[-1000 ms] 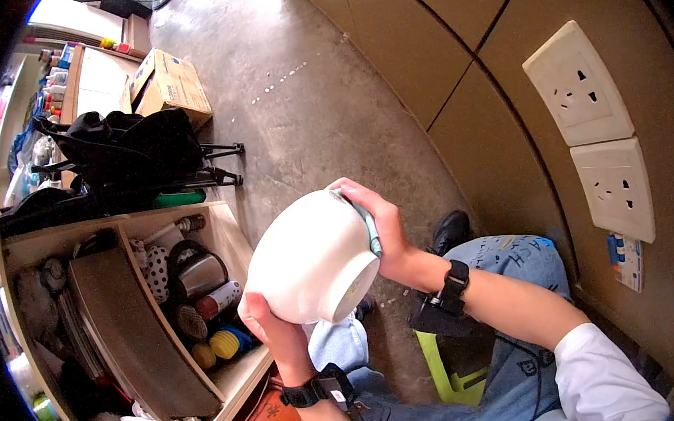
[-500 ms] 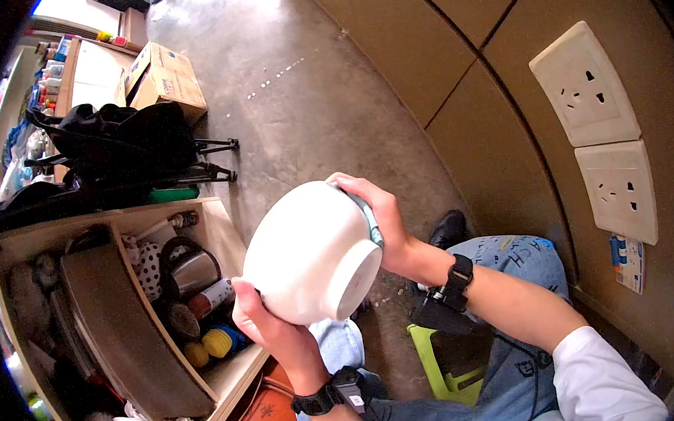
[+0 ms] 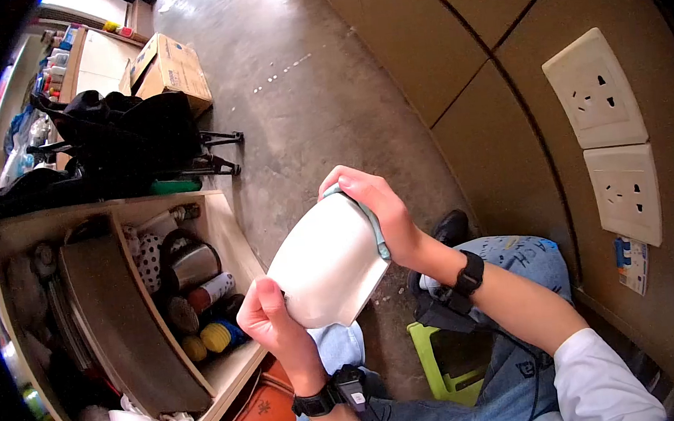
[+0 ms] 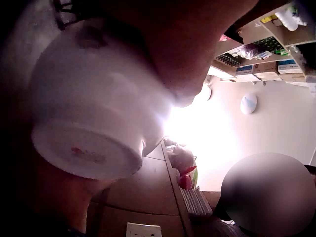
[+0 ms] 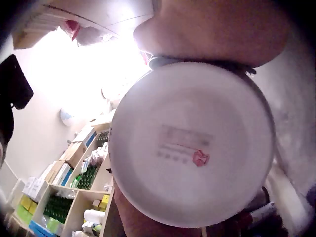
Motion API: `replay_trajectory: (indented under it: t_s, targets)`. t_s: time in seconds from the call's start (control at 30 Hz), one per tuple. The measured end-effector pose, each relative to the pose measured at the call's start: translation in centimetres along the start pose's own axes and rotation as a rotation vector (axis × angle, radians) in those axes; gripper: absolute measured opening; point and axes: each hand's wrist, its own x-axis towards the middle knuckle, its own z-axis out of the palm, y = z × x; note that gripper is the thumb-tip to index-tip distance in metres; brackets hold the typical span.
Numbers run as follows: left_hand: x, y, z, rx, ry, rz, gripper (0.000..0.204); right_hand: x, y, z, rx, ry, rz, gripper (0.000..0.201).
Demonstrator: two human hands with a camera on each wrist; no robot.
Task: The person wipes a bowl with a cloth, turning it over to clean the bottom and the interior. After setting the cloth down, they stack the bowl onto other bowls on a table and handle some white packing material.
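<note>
A white bowl (image 3: 322, 264) is held up, tilted, in front of the person's knees. My left hand (image 3: 276, 320) grips its near left side, thumb on the outside. On the far right side, my right hand (image 3: 381, 211) presses a pale green cloth (image 3: 376, 235) against the bowl, its fingers curled over the rim. In the right wrist view the round base (image 5: 187, 118) faces the camera and bears a small red mark (image 5: 200, 158). The left wrist view shows the bowl's outer wall (image 4: 98, 103) and foot. The inside of the bowl is hidden.
To the left stands an open wooden shelf unit (image 3: 231, 236) holding a metal cup, bottles and other items. Beyond it are a black folded bag (image 3: 130, 136) and a cardboard box (image 3: 173, 72). A brown wall with sockets (image 3: 595, 92) rises on the right; a green stool (image 3: 430, 363) stands below.
The bowl has turned in the hands, so its base, seen before in the head view, now faces away. The right hand and cloth have shifted along the rim.
</note>
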Motion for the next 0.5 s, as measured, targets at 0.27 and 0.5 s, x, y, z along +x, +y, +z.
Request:
replay_trajectory:
  t_s: [0.27, 0.5]
  targets:
    - [0.26, -0.54, -0.61, 0.076, -0.037, 0.046, 0.048, -0.45, 0.06, 0.79, -0.173, 0.035, -0.089, 0.041]
    - [0.26, -0.66, -0.88, 0.185, -0.084, 0.088, 0.048, -0.82, -0.39, 0.56, -0.270, -0.093, -0.160, 0.042]
